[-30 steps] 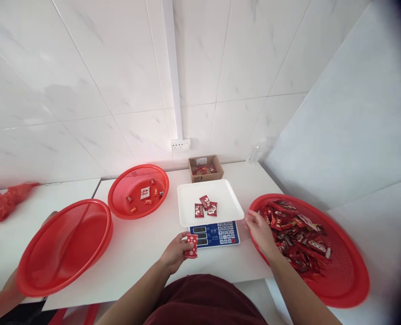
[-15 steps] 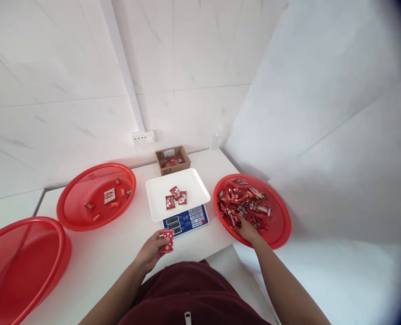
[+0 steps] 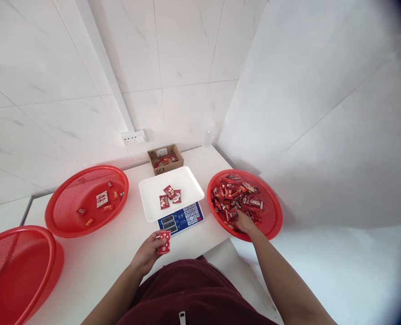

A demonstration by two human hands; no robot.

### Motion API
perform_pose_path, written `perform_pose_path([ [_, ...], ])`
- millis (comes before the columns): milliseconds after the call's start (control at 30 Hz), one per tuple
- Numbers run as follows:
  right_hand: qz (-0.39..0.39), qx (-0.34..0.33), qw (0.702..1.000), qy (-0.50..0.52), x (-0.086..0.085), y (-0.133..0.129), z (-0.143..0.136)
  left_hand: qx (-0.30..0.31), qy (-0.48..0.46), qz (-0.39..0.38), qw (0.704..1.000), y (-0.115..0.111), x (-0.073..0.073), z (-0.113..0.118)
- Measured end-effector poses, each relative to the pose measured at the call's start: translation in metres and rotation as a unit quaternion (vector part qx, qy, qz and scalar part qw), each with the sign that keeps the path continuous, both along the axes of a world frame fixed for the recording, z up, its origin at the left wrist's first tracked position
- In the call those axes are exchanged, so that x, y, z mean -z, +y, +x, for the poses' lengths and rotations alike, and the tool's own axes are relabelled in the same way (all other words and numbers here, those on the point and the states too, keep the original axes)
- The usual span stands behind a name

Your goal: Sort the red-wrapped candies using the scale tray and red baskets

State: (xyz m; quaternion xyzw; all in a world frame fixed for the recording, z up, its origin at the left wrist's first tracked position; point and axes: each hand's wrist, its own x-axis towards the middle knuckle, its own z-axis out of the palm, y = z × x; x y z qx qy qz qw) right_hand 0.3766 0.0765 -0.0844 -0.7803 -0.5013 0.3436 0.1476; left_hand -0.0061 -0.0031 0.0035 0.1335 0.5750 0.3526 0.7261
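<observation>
Held in my left hand point(image 3: 149, 253) is a small red packet with white dots point(image 3: 164, 242), pinched between thumb and fingers in front of the scale. My right hand point(image 3: 245, 223) reaches into the right red basket point(image 3: 277, 221), its fingers bent among a heap of red candy packets point(image 3: 232, 189). Its fingertips are partly hidden, so what they grip cannot be made out. A digital scale point(image 3: 182, 220) with a blue keypad panel stands between the hands. On its white tray point(image 3: 149, 189) lie 3 dark red packets point(image 3: 169, 191) close together.
On the left stand a red mesh basket point(image 3: 65, 194) with several loose packets and another red basket point(image 3: 48, 280) nearer me. Behind the scale is a cardboard box point(image 3: 166, 168) holding red packets. A clear container point(image 3: 207, 138) stands by the wall, near a socket strip point(image 3: 133, 137).
The view has shifted, so the baskets and scale appear slightly further left. My right hand has moved a little within the heap. My left hand still holds the dotted packet.
</observation>
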Motion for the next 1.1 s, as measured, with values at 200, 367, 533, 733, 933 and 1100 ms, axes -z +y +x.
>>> perform_pose_path([
  [200, 0.014, 0.054, 0.998, 0.039, -0.020, -0.002, 0.011, 0.001, 0.001, -0.001, 1.000, 0.001, 0.000, 0.002],
  [367, 0.045, 0.155, 0.976, 0.144, -0.042, 0.000, 0.001, 0.010, 0.004, 0.000, 1.000, 0.002, 0.001, 0.004],
  [533, 0.053, 0.165, 0.970, 0.169, -0.039, 0.007, -0.007, 0.001, 0.001, 0.001, 1.000, 0.002, 0.000, 0.007],
  [733, 0.066, 0.088, 0.990, 0.089, -0.013, 0.006, 0.000, -0.027, -0.016, 0.013, 0.999, 0.002, 0.001, 0.005],
  [933, 0.031, 0.023, 0.999, 0.017, 0.005, -0.003, -0.001, -0.067, -0.006, 0.036, 0.997, 0.015, -0.002, -0.001],
  [1100, 0.014, -0.047, 0.997, -0.063, 0.003, -0.009, -0.011, -0.066, 0.026, 0.041, 0.997, 0.033, 0.002, -0.008],
])
